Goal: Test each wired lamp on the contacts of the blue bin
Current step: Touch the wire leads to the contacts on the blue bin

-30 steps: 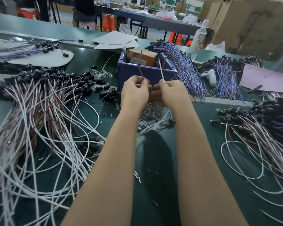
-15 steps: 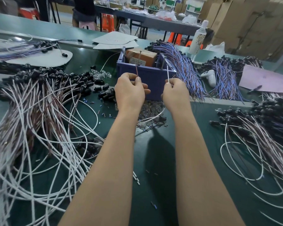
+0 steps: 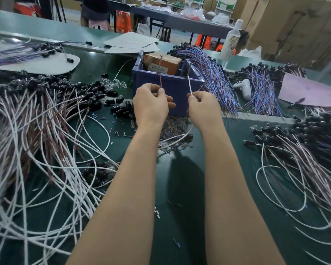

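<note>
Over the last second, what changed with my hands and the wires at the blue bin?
The left hand and right hand, pressed together a second ago, moved apart, spreading the brown wire and white wire toward the upright pins on the blue bin. Both hands kept pinching their wires; the bin stayed put.

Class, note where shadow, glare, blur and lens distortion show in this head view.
Head view: dark shadow on the green table between the forearms; a glare patch on it, upper left; white wires smear toward the left border; the wide-angle lens bows the table's far edge.
</note>
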Demonstrator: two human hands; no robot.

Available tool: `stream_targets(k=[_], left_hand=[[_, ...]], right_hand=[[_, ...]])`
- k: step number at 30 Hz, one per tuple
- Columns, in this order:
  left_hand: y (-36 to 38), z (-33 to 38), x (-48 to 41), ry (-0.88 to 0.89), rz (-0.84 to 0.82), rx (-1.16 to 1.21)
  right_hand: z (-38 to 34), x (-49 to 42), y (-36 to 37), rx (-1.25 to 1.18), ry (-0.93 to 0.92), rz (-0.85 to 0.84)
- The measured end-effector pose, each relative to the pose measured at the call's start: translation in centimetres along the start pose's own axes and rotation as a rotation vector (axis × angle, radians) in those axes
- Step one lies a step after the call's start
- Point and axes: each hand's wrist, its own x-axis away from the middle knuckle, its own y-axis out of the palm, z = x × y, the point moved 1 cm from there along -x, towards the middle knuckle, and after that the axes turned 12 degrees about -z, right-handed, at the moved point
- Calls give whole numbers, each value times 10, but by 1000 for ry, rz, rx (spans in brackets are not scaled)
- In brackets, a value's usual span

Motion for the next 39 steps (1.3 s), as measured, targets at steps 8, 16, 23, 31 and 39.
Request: stream_targets(k=[8,16,23,31,39], left_hand=[[-2,-3,0,-3,-18,27],[-3,-2,-1,-3,-31,32],[-3,-4,2,-21,-15,67],[-2,0,-1,-18,18,123],[1,0,-3,-2,-12,110]], right_hand=[[1,1,-3,2,-43,-14],[4,1,-6,-99,-10,-42],[4,2,-7,-80,5,-32],[5,0,-8,-82,-2,-6],[5,-2,-6,-77,-18,-39]])
